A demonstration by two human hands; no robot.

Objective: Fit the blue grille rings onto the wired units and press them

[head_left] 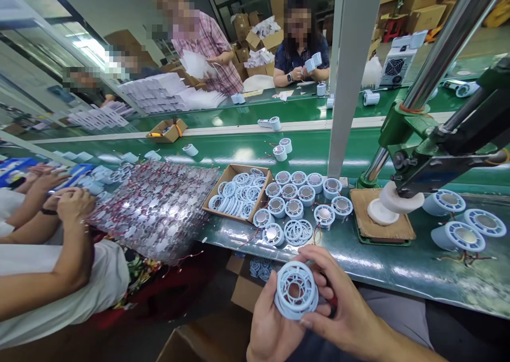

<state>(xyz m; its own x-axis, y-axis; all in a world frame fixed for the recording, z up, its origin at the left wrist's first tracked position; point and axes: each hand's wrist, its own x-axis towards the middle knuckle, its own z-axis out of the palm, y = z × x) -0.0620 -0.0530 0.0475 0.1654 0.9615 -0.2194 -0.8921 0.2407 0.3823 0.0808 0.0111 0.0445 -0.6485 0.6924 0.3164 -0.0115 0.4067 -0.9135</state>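
Closest to the camera, the left hand (273, 325) and the right hand (342, 303) share a grip on one pale blue fan housing (296, 290), a round moulded plastic drum whose face is a grille of thin curved spokes around a dark hub. The left fingers cup its underside and left rim; the right thumb and fingers wrap its right rim and back. It is held in the air below the near edge of the surface (398, 269), above a brown cardboard carton (245, 293) down by the floor.

Just beyond, on the glossy green surface, stands a cluster of finished round units (297, 200), each a pale blue ring with a dull metallic disc in the middle, some trailing thin red wires. A loose grille (298, 230) lies flat among them. Left of the cluster, an open cardboard box (238, 192) holds stacked spoked rings. Further left lies a heap of shiny clear bags (159, 208). To the right, a green cast-metal press (422, 144) with a polished steel column stands over a wooden pad (382, 224); two larger blue housings (466, 226) lie on their sides beside it.

At the left edge, a co-worker's forearms (48, 218) rest together. Farther off, across the belt, other people sit among white cartons.
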